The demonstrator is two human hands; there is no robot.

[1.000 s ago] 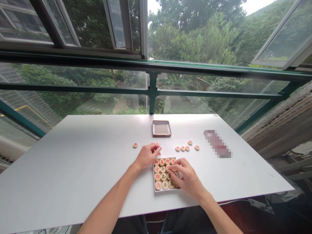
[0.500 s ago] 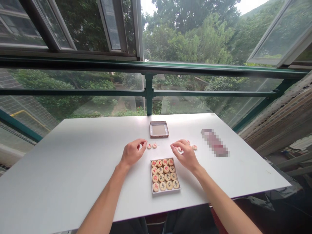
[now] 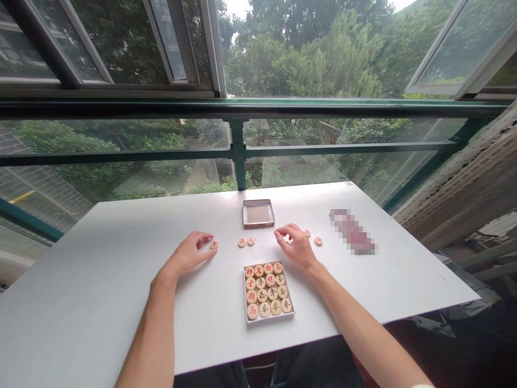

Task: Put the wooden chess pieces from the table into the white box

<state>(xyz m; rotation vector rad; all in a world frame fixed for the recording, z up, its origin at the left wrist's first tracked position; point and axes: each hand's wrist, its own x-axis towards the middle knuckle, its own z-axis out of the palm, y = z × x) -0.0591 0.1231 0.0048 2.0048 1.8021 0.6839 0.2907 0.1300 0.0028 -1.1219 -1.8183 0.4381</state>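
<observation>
My left hand is on the table left of the middle, its thumb and fingertips closed around the sides of a Chinese chess piece with a red character. Two more red-marked pieces, a left one and a right one, lie side by side to its right. My right hand hovers behind the box, fingers curled and tips close together; whatever they hold, if anything, is hidden. Just beyond it lie a partly covered piece and another piece. Nearest me is a shallow box with rows of red and black pieces.
Behind the loose pieces sits a box lid, hollow side up. A blurred-out reddish object lies on the right of the white table. A green railing and windows stand beyond the far edge.
My left hand has moved left, away from the two side-by-side pieces, and a piece now shows at its fingertips. My right hand has shifted slightly away from me. The view has turned a little.
</observation>
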